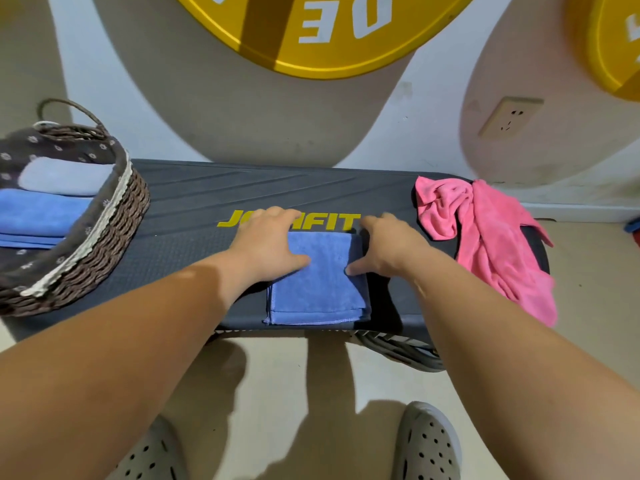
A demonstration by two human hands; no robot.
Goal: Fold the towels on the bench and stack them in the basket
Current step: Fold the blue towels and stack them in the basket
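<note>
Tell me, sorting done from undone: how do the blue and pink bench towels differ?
The blue towel is folded flat; the pink towel is crumpled. The blue towel lies at the middle of the bench under the left hand and right hand; the pink towel drapes over its right end, untouched. Both sit outside the basket.

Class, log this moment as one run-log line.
step: blue towel folded on bench | left hand: resting on it | right hand: thumb on its right edge | pink towel: unfolded | basket: holds folded towels
</note>
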